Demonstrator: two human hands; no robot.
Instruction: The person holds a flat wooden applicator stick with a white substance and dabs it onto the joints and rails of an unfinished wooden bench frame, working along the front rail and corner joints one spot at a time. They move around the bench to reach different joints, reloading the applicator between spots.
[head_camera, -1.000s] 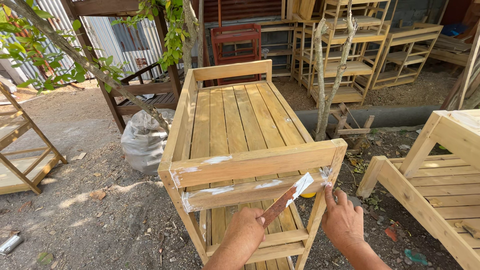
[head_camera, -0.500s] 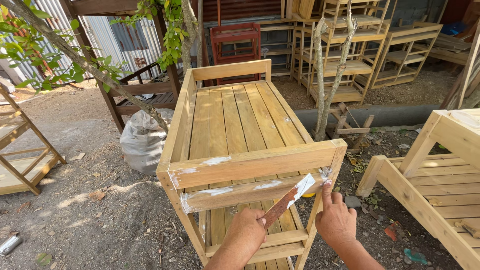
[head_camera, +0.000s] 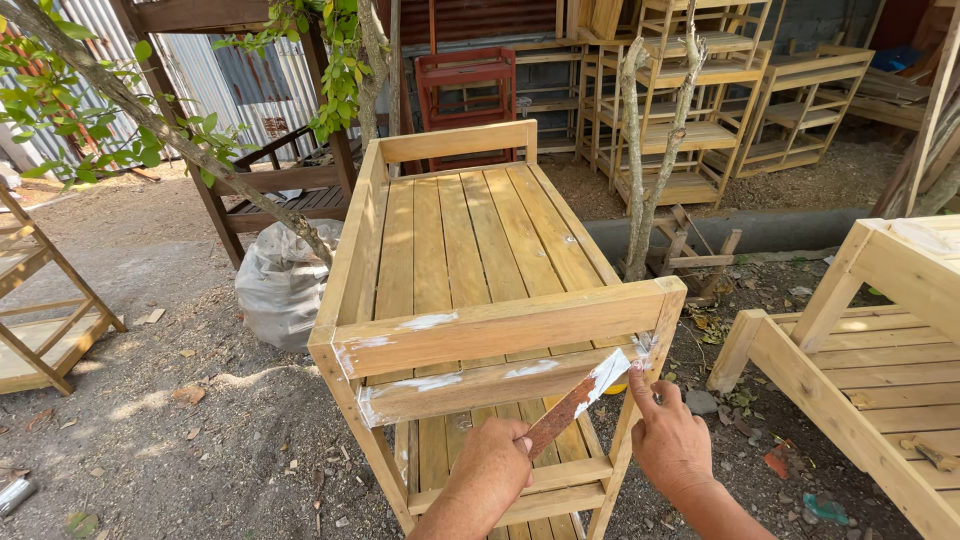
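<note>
A pale wooden cart (head_camera: 470, 250) with a slatted top fills the space just ahead of both hands; its near rails and corner post carry white smears of filler (head_camera: 428, 321). To the right of the hands lies a second slatted wooden frame (head_camera: 870, 370), low on the dirt ground (head_camera: 150, 440). Well off to the left of the hands, beyond the cart's left side, slumps a grey sack (head_camera: 280, 280). Far ahead, past the cart, a red rack (head_camera: 470, 85) and stacked bare wooden racks (head_camera: 700, 90) stand against a wall.

The left hand (head_camera: 490, 470) is closed around the handle of a rusty putty knife (head_camera: 575, 400), its white-coated tip resting against the lower rail near the right corner post. The right hand (head_camera: 672, 440) is loosely curled, index finger stretched up and touching the corner post just beside the blade's tip.
</note>
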